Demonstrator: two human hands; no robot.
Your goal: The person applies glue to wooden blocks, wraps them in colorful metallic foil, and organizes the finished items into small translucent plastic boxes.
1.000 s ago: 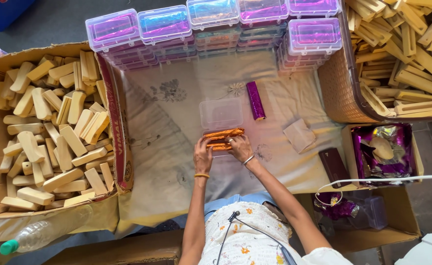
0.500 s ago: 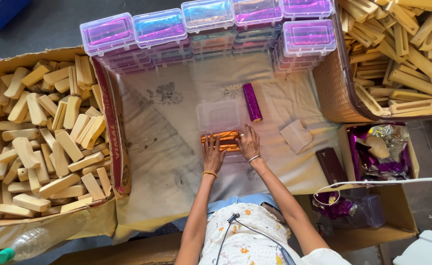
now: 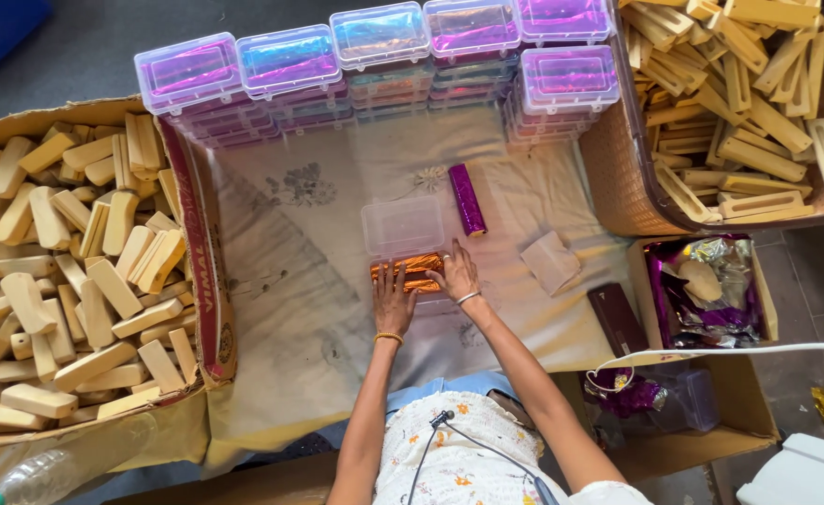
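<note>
My left hand [image 3: 393, 301] and my right hand [image 3: 456, 273] rest flat on orange foil-wrapped blocks [image 3: 406, 270] lying in an open clear plastic box on the cloth. The box's clear lid [image 3: 403, 225] stands open just behind the blocks. A purple foil-wrapped block [image 3: 466, 199] lies on the cloth beyond my right hand. Both hands press down with fingers spread, the left on the near left end, the right on the right end.
A cardboard box [image 3: 199, 215] of bare wooden blocks sits at left, a basket [image 3: 618, 178] of more blocks at right. Stacked clear boxes [image 3: 375, 56] with coloured foil line the back. A folded cloth [image 3: 549, 262], dark case [image 3: 616, 318] and purple foil box [image 3: 702, 290] lie at right.
Both hands have stayed on the orange blocks, shifting slightly. The view has moved a little.
</note>
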